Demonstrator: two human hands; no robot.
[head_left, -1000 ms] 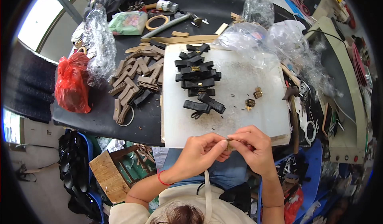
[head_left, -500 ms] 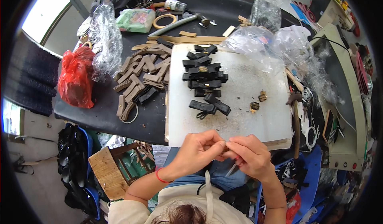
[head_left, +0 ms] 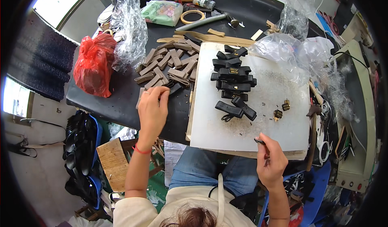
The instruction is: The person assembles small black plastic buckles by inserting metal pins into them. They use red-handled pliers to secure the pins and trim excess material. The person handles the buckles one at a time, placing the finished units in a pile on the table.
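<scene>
My left hand [head_left: 153,111] is over the near edge of a pile of taupe strap loops [head_left: 174,59], beside a black strap [head_left: 176,89] there. Its fingertips are drawn together; whatever they may hold is hidden. My right hand [head_left: 272,164] is closed around a small dark tool [head_left: 259,141] at the near edge of the white board [head_left: 214,136]; only its tip shows clearly. A row of black bow-shaped straps [head_left: 234,71], some with gold metal pieces, lies on the board. Two loose gold-and-black metal fittings [head_left: 277,114] lie to their right.
A red plastic bag [head_left: 95,65] and clear wrap [head_left: 129,33] sit at the left. Farther back lie a tape ring [head_left: 192,16], a hammer [head_left: 202,22] and a small bottle [head_left: 203,2]. Clear plastic bags [head_left: 283,53] overlap the board's far right corner. A wooden stool [head_left: 111,162] stands below left.
My hands were together at the board's near edge and are now apart. The left has gone out to the taupe pile; the right has shifted right. The whole view has shifted slightly.
</scene>
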